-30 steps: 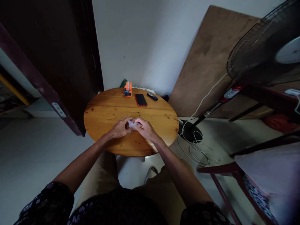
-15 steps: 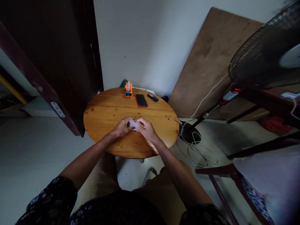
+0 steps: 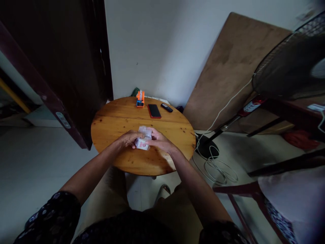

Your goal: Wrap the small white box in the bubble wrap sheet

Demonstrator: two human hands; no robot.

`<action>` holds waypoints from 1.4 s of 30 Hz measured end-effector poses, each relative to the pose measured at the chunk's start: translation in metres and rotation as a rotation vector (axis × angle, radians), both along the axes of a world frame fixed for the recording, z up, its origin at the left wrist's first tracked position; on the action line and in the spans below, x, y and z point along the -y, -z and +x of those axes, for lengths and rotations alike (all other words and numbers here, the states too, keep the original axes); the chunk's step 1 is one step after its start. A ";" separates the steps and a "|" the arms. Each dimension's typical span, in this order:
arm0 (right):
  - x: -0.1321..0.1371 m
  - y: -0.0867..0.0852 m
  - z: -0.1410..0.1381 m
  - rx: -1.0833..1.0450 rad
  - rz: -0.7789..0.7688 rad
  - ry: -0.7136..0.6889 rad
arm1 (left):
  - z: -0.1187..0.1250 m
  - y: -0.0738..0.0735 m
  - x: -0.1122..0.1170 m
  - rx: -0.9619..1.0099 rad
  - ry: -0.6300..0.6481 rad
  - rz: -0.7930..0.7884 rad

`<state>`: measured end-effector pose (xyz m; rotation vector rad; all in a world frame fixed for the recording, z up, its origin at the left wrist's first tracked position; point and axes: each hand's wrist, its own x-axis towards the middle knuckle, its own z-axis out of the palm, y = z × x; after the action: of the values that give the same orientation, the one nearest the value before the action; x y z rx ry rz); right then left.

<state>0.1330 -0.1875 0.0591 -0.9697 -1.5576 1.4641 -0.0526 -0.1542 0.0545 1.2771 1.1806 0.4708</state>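
Over the middle of the round wooden table (image 3: 114, 125), my left hand (image 3: 129, 138) and my right hand (image 3: 159, 140) meet with fingers closed on a small white packet (image 3: 143, 143) with a reddish mark on it. Crumpled clear plastic wrap (image 3: 145, 130) sticks up behind the packet, between the fingertips. The packet is held just above the tabletop, tilted toward me.
At the table's far edge stand an orange tape dispenser (image 3: 139, 98), a black phone in a red case (image 3: 154, 110) and a small dark remote (image 3: 167, 107). A dark door (image 3: 63, 57) is at left. A standing fan (image 3: 289, 67), white cable loops (image 3: 218, 169) and a leaning board (image 3: 228, 64) are at right.
Both hands have drawn slightly toward me and turned the packet up, so its white face with the reddish mark shows now; before it was mostly hidden in the fingers.
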 end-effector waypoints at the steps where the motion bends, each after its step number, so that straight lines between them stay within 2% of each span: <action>1: 0.001 0.002 0.001 -0.012 -0.004 0.004 | -0.001 0.000 0.000 -0.007 0.010 0.001; 4: -0.001 0.009 0.003 0.005 0.012 0.076 | -0.007 -0.003 -0.001 -0.008 0.086 0.041; 6: -0.004 0.013 0.005 0.030 0.027 0.125 | -0.013 -0.004 0.000 0.018 0.153 0.131; 9: -0.008 0.019 0.006 0.042 0.020 0.136 | -0.021 -0.004 0.004 0.177 0.232 0.264; 11: -0.008 0.022 0.004 0.041 -0.001 0.141 | -0.023 0.001 0.007 0.296 0.231 0.283; 13: -0.008 0.025 0.002 0.037 -0.037 0.164 | -0.021 0.010 0.009 0.339 0.141 0.285; 15: -0.007 0.026 0.000 0.032 -0.074 0.192 | -0.020 0.021 0.010 0.306 -0.010 0.313; 18: -0.006 0.026 -0.002 0.026 -0.093 0.222 | -0.020 0.035 0.016 0.157 -0.232 0.483; 20: -0.004 0.023 -0.002 0.025 -0.090 0.219 | -0.022 0.039 0.023 0.056 -0.297 0.638; 24: -0.001 0.018 -0.001 0.049 -0.078 0.177 | -0.022 0.034 0.035 -0.055 -0.217 0.838; 30: 0.001 0.019 0.001 0.092 -0.019 0.069 | -0.021 0.032 0.039 -0.031 -0.081 0.922; 35: 0.004 0.020 0.001 0.150 0.062 0.031 | -0.023 0.031 0.036 0.018 0.017 0.901; 42: 0.005 0.021 0.000 0.155 0.060 0.027 | -0.024 0.026 0.037 0.000 0.075 0.774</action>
<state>0.1330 -0.1923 0.0384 -1.0864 -1.6821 1.3428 -0.0765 -0.1909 0.0285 1.9668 0.9677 0.9239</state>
